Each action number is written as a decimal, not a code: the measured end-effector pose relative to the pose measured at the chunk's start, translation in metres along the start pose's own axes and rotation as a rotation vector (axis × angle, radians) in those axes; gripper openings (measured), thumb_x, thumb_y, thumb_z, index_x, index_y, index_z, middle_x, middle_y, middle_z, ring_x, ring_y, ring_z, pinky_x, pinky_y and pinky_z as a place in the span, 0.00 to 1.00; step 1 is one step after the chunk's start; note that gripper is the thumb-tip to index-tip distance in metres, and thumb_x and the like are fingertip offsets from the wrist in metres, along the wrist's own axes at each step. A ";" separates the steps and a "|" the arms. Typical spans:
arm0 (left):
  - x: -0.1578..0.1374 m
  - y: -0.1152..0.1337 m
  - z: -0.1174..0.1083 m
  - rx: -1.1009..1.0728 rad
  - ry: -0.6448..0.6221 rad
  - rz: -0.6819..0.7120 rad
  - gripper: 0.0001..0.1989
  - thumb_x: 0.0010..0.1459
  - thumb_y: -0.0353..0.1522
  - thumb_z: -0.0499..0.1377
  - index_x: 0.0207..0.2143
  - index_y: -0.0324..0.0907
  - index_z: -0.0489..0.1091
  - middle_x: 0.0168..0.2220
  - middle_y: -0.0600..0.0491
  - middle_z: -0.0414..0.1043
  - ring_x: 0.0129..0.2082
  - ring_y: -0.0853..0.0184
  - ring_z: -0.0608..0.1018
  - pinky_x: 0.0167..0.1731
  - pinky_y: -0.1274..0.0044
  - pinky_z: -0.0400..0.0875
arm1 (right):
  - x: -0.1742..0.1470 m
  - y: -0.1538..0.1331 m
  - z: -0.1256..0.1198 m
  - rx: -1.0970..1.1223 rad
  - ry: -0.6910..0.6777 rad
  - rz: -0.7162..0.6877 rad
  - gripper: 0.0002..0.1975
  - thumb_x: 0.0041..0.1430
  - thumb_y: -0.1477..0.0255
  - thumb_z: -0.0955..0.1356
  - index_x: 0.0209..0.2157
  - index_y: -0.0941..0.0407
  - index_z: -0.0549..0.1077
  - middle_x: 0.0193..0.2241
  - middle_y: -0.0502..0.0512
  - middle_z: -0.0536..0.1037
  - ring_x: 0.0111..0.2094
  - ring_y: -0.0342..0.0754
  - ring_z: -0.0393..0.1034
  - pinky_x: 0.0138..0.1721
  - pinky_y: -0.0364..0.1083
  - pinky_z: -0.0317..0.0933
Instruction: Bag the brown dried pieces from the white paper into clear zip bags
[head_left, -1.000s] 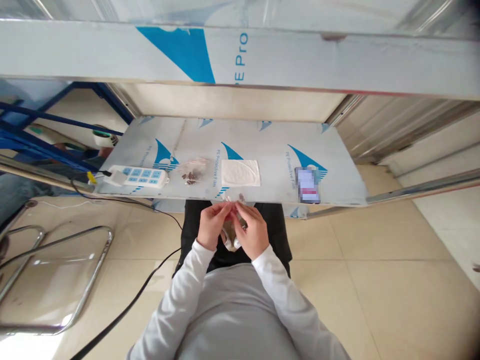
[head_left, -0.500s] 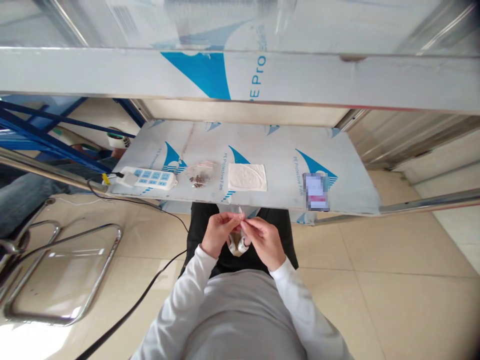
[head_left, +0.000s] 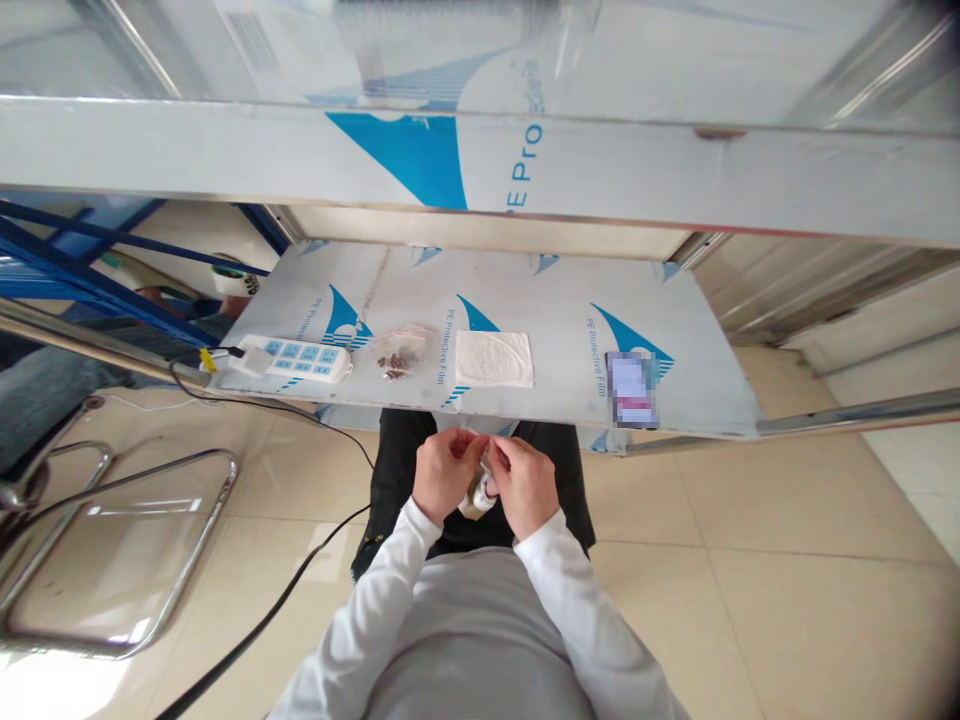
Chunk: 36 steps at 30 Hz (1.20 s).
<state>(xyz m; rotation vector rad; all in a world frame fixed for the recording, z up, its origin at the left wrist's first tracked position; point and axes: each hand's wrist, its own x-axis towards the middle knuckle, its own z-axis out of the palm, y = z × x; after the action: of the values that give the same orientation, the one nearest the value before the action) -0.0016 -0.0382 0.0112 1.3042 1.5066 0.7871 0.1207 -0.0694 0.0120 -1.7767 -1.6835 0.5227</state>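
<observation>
My left hand (head_left: 444,474) and my right hand (head_left: 523,484) meet above my lap, just off the front edge of the shelf (head_left: 570,380). Both are closed, fingertips pinched together on something small and pale that I cannot make out. On the shelf beyond them lies a flat white cloth or tissue (head_left: 493,359). To its left sits a clear plastic bag (head_left: 409,348) with small brown pieces (head_left: 394,365) inside. Neither hand touches these.
A white power strip (head_left: 304,358) with a plug and black cable (head_left: 277,598) lies at the shelf's left. At the right rests a phone (head_left: 632,390). An upper ledge in protective film (head_left: 600,165) crosses above. A metal-framed chair (head_left: 225,510) stands at left, near another person's leg (head_left: 45,390).
My fingertips have drawn in closer, and my right hand has turned more upright. The pale tip that stuck out above my fingers is now mostly hidden. Things on the shelf stay put.
</observation>
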 end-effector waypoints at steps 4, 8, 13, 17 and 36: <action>0.006 -0.004 0.003 -0.317 -0.110 -0.042 0.18 0.49 0.45 0.62 0.26 0.37 0.72 0.23 0.52 0.74 0.22 0.71 0.73 0.25 0.80 0.67 | 0.005 0.006 -0.006 0.169 -0.030 -0.021 0.10 0.62 0.72 0.63 0.40 0.56 0.76 0.31 0.56 0.81 0.30 0.47 0.77 0.34 0.42 0.67; 0.008 -0.004 0.003 -0.430 -0.176 -0.095 0.21 0.46 0.47 0.64 0.25 0.35 0.72 0.20 0.54 0.71 0.19 0.74 0.70 0.22 0.81 0.65 | 0.006 0.010 -0.012 0.365 -0.139 0.047 0.07 0.59 0.69 0.66 0.35 0.55 0.76 0.28 0.52 0.81 0.27 0.46 0.77 0.31 0.40 0.68; 0.008 -0.009 -0.006 -0.375 -0.281 -0.085 0.19 0.47 0.46 0.64 0.24 0.37 0.72 0.19 0.53 0.71 0.19 0.72 0.71 0.22 0.80 0.65 | 0.003 0.019 -0.012 0.521 -0.267 0.113 0.11 0.61 0.67 0.64 0.33 0.57 0.76 0.28 0.53 0.81 0.28 0.47 0.77 0.29 0.41 0.69; 0.005 -0.009 -0.012 -0.112 -0.288 -0.051 0.14 0.47 0.42 0.63 0.22 0.39 0.74 0.19 0.52 0.74 0.19 0.69 0.73 0.22 0.79 0.65 | 0.002 0.023 -0.009 0.326 -0.161 0.109 0.09 0.59 0.69 0.64 0.31 0.56 0.76 0.27 0.55 0.81 0.28 0.48 0.77 0.29 0.41 0.68; 0.019 0.022 0.001 0.209 -0.127 -0.009 0.10 0.50 0.35 0.59 0.19 0.40 0.71 0.18 0.54 0.72 0.21 0.68 0.74 0.24 0.79 0.63 | 0.055 0.016 -0.024 -0.219 -0.196 -0.110 0.09 0.48 0.77 0.73 0.34 0.55 0.78 0.28 0.54 0.79 0.28 0.47 0.73 0.32 0.43 0.64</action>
<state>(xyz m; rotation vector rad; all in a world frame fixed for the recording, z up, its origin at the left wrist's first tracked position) 0.0076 -0.0151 0.0267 1.4719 1.5218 0.5404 0.1544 -0.0191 0.0264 -1.8197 -2.0285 0.4928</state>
